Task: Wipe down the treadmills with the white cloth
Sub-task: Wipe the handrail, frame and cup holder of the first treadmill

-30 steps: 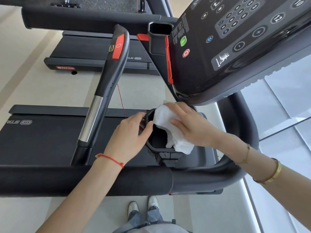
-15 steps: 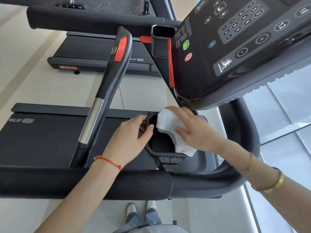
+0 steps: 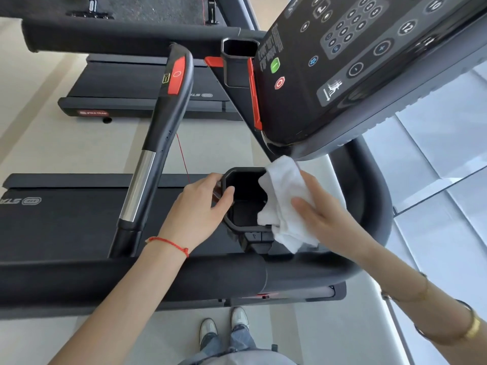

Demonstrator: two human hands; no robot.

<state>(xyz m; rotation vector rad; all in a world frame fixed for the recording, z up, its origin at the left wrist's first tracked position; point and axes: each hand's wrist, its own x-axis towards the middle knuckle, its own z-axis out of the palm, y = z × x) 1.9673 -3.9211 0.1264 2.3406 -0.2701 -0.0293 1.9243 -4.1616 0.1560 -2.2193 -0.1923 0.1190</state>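
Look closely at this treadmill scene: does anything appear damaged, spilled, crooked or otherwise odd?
Nothing stands out. The left hand holds the cup holder rim while the right hand presses the white cloth against it. The console shows no visible damage.

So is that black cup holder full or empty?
Empty, as far as shows. The cup holder has dark bare walls and floor; the white cloth hides its right edge.
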